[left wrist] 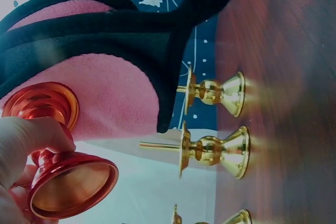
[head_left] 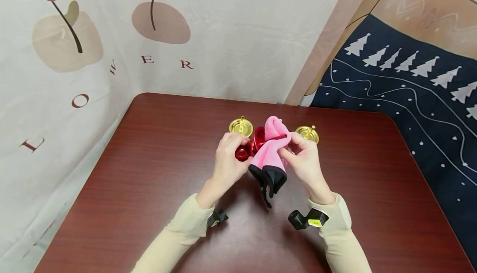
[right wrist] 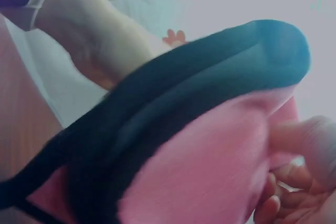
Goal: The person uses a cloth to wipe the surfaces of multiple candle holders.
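Note:
My left hand (head_left: 228, 157) grips a shiny red metal candlestick (head_left: 259, 137) by its lower part, holding it tilted above the table. In the left wrist view, its flared hollow base (left wrist: 73, 184) faces the camera. My right hand (head_left: 304, 160) pinches a pink cloth (head_left: 269, 152) with black edging, folded over the candlestick's thin spike. The black-trimmed end hangs down toward me, with a dark strap dangling from it. In the right wrist view, the pink cloth (right wrist: 205, 166) hides the candlestick.
Gold candlesticks stand upright behind my hands, one at the left (head_left: 241, 127) and one at the right (head_left: 308, 134); the left wrist view shows a third, partly cut off (left wrist: 239, 217). The reddish-brown table (head_left: 167, 206) meets a printed curtain (head_left: 238, 49) at the back.

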The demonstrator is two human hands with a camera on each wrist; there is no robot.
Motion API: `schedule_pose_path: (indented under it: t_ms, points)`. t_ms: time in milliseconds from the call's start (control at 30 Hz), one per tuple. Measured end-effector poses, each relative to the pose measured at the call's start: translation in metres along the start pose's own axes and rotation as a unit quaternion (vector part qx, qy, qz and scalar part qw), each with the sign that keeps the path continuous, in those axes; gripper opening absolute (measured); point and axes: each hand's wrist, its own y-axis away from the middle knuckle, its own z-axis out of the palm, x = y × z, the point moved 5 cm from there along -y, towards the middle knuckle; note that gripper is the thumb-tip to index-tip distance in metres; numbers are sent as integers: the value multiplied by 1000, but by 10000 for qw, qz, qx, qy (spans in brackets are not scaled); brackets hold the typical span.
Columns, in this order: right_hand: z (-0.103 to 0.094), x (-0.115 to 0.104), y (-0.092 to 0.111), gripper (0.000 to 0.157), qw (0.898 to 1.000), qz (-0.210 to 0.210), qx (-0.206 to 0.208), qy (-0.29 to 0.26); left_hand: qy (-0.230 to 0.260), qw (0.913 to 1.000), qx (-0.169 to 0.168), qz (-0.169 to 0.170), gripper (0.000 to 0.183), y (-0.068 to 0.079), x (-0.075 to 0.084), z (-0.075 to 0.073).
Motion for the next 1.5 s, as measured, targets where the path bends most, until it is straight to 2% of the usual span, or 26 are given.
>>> schedule_pose_path:
  t_ms: [133, 433, 600, 800, 1100, 1167, 1300, 1500]
  points:
    - [-2, -3, 1, 16, 9988, 184, -31, 456, -27, 10000, -65, 36, 28, 1, -1, 1]
    - [-4, -3, 2, 18, 9992, 314, 45, 244, -18, 9997, -206, 119, 28, -1, 1, 2]
    - [-7, -1, 2, 18, 9993, 310, 176, -57, -44, 9995, -294, 89, 28, -2, 1, 3]
    - [-14, -1, 0, 15, 9969, 218, 337, -671, -3, 9992, -392, -59, 28, -1, 0, 4]
    - [-29, -6, -2, 22, 9897, 103, 568, -1312, 199, 9993, -244, -188, 27, 2, -3, 1]
    - [-29, -4, -2, 23, 9903, 226, 555, -1256, 264, 9991, -187, -262, 27, 2, -4, 0]
    - [-24, 3, 0, 21, 9950, 465, 270, -842, 337, 9988, -126, -329, 28, 1, -3, -1]
    - [-17, 1, 1, 17, 9994, 215, -112, -243, 114, 9996, -220, -163, 30, -1, 1, -3]
